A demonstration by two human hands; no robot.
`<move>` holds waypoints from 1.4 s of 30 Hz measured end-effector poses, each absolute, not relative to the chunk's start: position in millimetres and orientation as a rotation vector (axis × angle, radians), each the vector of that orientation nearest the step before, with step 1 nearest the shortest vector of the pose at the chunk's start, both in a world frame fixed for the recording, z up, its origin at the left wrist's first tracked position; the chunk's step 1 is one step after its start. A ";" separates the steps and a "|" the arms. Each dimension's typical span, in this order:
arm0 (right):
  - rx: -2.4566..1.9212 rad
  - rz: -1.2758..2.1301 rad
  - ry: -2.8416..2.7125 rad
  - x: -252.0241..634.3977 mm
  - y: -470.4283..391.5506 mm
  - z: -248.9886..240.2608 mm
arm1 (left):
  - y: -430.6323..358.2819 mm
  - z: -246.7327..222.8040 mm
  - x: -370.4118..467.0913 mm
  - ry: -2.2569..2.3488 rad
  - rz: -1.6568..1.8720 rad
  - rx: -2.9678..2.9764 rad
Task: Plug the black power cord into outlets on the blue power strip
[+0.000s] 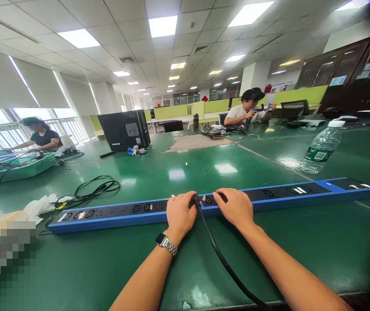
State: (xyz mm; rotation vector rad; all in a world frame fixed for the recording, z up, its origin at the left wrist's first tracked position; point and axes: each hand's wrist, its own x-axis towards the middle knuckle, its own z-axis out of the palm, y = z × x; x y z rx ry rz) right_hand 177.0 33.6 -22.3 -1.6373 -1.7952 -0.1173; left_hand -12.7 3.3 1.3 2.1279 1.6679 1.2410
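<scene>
A long blue-and-black power strip [113, 218] lies across the green table in front of me. My left hand [181, 211], with a watch on its wrist, is over the strip's middle. Its thumb and fingers close on a black plug [197, 200] at the strip's top face, and whether the plug is fully seated cannot be seen. From the plug a thick black cable [219, 252] runs down toward the table's near edge. Just right of the plug, my right hand [235, 206] grips the strip, its fingertips partly hidden behind it.
A coiled black cord [97, 188] lies behind the strip's left end, near a green basket [31, 167] of cables. A water bottle [323, 147] stands behind its right part. Farther back are a black computer case [124, 129] and two people, one left [45, 137], one right [239, 114].
</scene>
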 end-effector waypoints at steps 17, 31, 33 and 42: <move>-1.592 -0.146 -1.778 178.5 35.2 -27.8 | -26.2 7.2 -118.1 1.753 1.101 2.072; -1.642 -0.135 -1.781 174.3 34.7 -26.0 | -15.5 3.4 -99.0 1.612 1.129 2.082; -1.646 -0.140 -1.776 174.5 34.8 -26.3 | -15.0 3.6 -91.2 1.648 1.071 2.125; -1.656 -0.110 -1.780 175.0 33.5 -25.6 | -13.8 9.5 -74.0 1.809 1.018 2.130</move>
